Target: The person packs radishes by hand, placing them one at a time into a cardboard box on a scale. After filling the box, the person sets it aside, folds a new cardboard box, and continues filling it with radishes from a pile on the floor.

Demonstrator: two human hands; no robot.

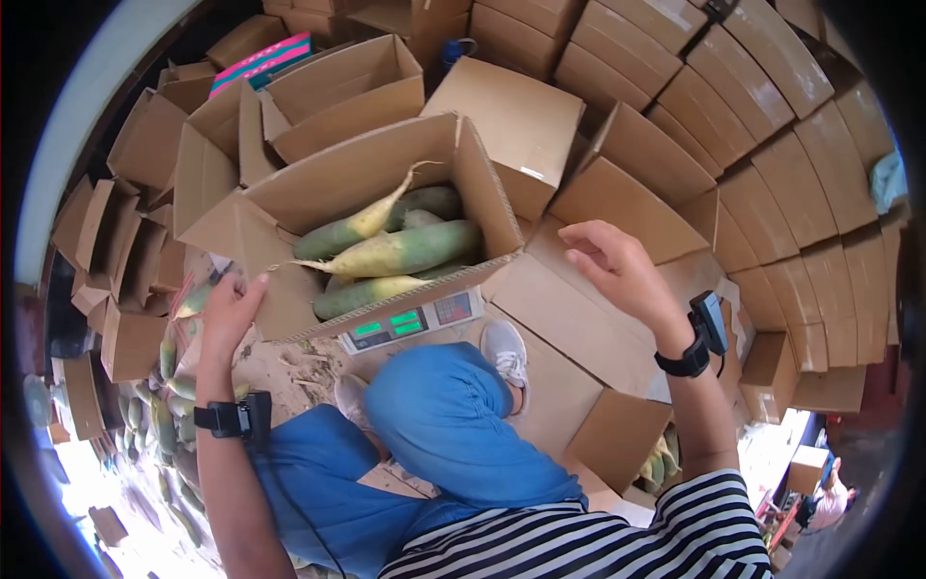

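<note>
A cardboard box (362, 169) with several large green radishes (405, 249), their pale tapered roots showing, sits in front of me on a digital scale (410, 323) with lit green displays. At the box's left edge is my left hand (228, 307), thumb apart from the fingers and overlapping the cardboard in this view. My right hand (617, 270) hangs in the air to the right of the box, fingers loosely bent and apart, with nothing in it.
Stacked closed cartons (752, 87) line the right and back. Open boxes (347, 96) stand behind the scale, beside a closed carton (511, 116). Loose radishes (164, 425) lie on the floor at left. Flattened cardboard (569, 376) covers the floor at right; a person (831, 502) is far right.
</note>
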